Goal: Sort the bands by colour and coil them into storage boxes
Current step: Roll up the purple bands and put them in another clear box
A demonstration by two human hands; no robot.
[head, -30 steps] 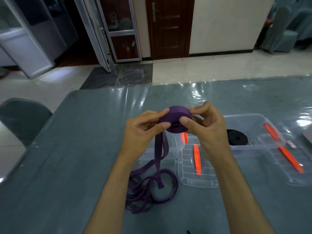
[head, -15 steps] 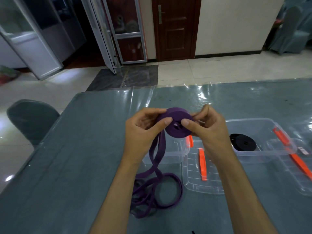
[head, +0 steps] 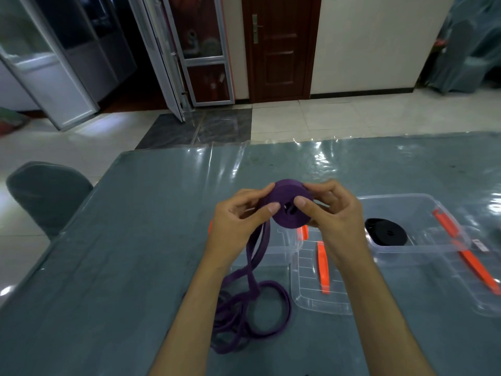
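Both hands hold a partly wound purple band coil (head: 287,196) in the air above the table. My left hand (head: 238,218) pinches its left side, thumb on the front face. My right hand (head: 330,213) grips the right side, thumb beside the coil's centre hole. The band's loose tail (head: 252,308) hangs from the coil and lies in loops on the table near my left forearm. A clear storage box (head: 282,251) sits just under the coil, mostly hidden by my hands. A second clear box (head: 406,251) to the right holds a coiled black band (head: 386,236).
A clear lid with an orange latch (head: 322,267) lies flat between the boxes. Another lid with orange latches (head: 477,270) lies at the far right. The grey-green table (head: 122,253) has a glossy plastic cover. A grey chair (head: 46,196) stands at the table's left corner.
The coil has turned a little between my fingers and taken up some band. The loose loops on the table have shifted slightly. The camera view drifted left.
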